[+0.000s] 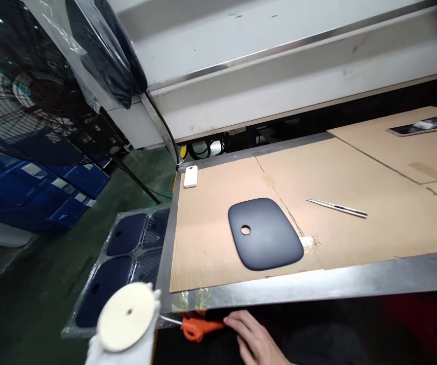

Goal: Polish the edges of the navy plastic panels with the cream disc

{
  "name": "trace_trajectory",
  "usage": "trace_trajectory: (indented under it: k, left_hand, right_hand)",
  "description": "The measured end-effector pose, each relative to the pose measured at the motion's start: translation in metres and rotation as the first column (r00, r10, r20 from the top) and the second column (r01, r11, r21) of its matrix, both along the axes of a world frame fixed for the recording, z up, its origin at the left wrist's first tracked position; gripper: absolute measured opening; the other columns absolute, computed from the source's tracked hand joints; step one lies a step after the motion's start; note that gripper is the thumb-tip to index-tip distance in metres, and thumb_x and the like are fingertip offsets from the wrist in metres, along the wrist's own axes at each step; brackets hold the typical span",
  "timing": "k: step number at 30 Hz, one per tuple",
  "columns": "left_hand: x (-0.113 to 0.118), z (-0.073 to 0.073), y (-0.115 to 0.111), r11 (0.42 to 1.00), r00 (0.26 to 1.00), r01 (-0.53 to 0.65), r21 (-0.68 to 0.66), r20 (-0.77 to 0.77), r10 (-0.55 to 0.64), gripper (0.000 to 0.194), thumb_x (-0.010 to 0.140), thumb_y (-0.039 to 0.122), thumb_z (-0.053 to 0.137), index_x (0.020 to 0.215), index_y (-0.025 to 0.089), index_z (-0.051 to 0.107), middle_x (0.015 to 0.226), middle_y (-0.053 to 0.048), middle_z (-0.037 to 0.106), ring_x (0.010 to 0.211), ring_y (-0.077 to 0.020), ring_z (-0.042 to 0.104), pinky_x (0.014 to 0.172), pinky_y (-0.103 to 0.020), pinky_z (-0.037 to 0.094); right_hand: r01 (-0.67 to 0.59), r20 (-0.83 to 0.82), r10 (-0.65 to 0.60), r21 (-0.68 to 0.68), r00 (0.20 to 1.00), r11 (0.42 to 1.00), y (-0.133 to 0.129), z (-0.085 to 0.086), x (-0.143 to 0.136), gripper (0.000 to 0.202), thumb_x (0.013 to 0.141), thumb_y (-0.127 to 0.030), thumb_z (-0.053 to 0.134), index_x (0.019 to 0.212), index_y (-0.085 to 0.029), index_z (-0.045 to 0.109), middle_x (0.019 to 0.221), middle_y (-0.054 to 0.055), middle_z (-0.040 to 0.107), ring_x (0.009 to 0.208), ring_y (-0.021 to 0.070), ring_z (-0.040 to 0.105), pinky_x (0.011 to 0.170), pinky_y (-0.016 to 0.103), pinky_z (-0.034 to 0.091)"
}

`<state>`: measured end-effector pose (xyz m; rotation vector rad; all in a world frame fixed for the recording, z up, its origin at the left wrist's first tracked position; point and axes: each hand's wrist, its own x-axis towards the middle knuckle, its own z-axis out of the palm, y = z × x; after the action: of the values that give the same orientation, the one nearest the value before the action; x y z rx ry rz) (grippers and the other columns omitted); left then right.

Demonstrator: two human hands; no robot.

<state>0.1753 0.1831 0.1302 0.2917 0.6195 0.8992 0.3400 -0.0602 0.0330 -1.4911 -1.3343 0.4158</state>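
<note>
My left hand [142,344], in a white glove, holds a round cream disc [121,324] with a small centre hole, at the lower left. An orange air gun [197,329] with a thin metal nozzle lies just below the table's front edge, its nozzle pointing left toward the glove. My bare right hand [254,337] has its fingertips at the right end of the orange air gun, fingers pressed together. On the cardboard-covered table [210,218] lies a dark, rounded plate [269,241] with one round hole.
A white-and-black pen-like tool [338,208], a small white box [190,176] and a phone [419,126] rest on the cardboard. Wrapped dark panels [127,234] are left of the table, beyond them a fan [43,94] and blue boxes [32,185].
</note>
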Motion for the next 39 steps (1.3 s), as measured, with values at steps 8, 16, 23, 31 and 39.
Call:
trace_trajectory:
  k: [8, 16, 23, 31, 39]
  left_hand:
    - [0.145, -0.001, -0.023, 0.962, 0.965, 0.258, 0.094, 0.019, -0.261, 0.061, 0.091, 0.034, 0.054, 0.149, 0.038, 0.038, 0.148, -0.013, 0.055, 0.134, -0.0419, 0.051, 0.097, -0.069, 0.050]
    - [0.160, -0.029, -0.099, 0.923, 0.895, 0.377, 0.082, -0.287, -0.340, 0.106, 0.068, 0.013, 0.079, 0.153, 0.043, 0.024, 0.140, -0.015, 0.062, 0.120, -0.0432, 0.063, 0.095, -0.070, 0.051]
    - [0.170, -0.059, -0.144, 0.724, 0.729, 0.684, -0.086, 0.100, -0.677, 0.047, 0.082, 0.048, 0.061, 0.117, 0.019, 0.075, 0.134, -0.009, 0.067, 0.144, -0.0352, 0.042, 0.124, -0.051, 0.026]
    - [0.189, -0.008, -0.135, 0.736, 0.726, 0.674, 0.056, -0.229, -0.648, 0.053, 0.088, 0.056, 0.058, 0.126, 0.022, 0.069, 0.134, -0.012, 0.067, 0.124, -0.0292, 0.062, 0.113, -0.043, 0.043]
    - [0.217, -0.005, -0.065, 0.621, 0.537, 0.709, 0.334, -0.827, -0.168, 0.058, 0.090, 0.054, 0.051, 0.129, 0.012, 0.058, 0.118, -0.017, 0.070, 0.107, -0.0262, 0.068, 0.100, -0.041, 0.049]
  right_hand:
    - [0.345, -0.164, -0.333, 0.049, 0.929, 0.937, -0.031, 0.037, 0.052, 0.032, 0.099, -0.014, 0.040, 0.122, -0.026, 0.059, 0.101, 0.006, 0.066, 0.089, 0.0165, 0.068, 0.080, 0.025, 0.057]
    - [0.495, 0.004, -0.495, -0.035, 0.869, 0.868, -0.053, 0.043, 0.070, 0.048, 0.097, -0.026, 0.054, 0.144, -0.031, 0.049, 0.138, 0.011, 0.057, 0.122, 0.0252, 0.062, 0.098, 0.034, 0.056]
    - [0.358, 0.229, -0.317, -0.170, 0.921, 0.918, -0.029, 0.071, 0.083, 0.089, 0.085, -0.030, 0.069, 0.159, -0.033, 0.020, 0.165, 0.014, 0.018, 0.147, 0.0373, 0.033, 0.109, 0.052, 0.047]
    - [0.493, 0.271, -0.440, -0.170, 0.856, 0.853, -0.037, 0.071, 0.132, 0.084, 0.084, -0.028, 0.062, 0.158, -0.031, 0.021, 0.162, 0.013, 0.021, 0.146, 0.0345, 0.034, 0.110, 0.050, 0.046]
    - [0.880, 0.533, -0.736, -0.037, 0.417, 0.473, -0.099, 0.005, 0.249, 0.061, 0.092, -0.056, 0.048, 0.133, -0.012, 0.057, 0.144, 0.025, 0.043, 0.136, 0.0429, 0.041, 0.109, 0.062, 0.039]
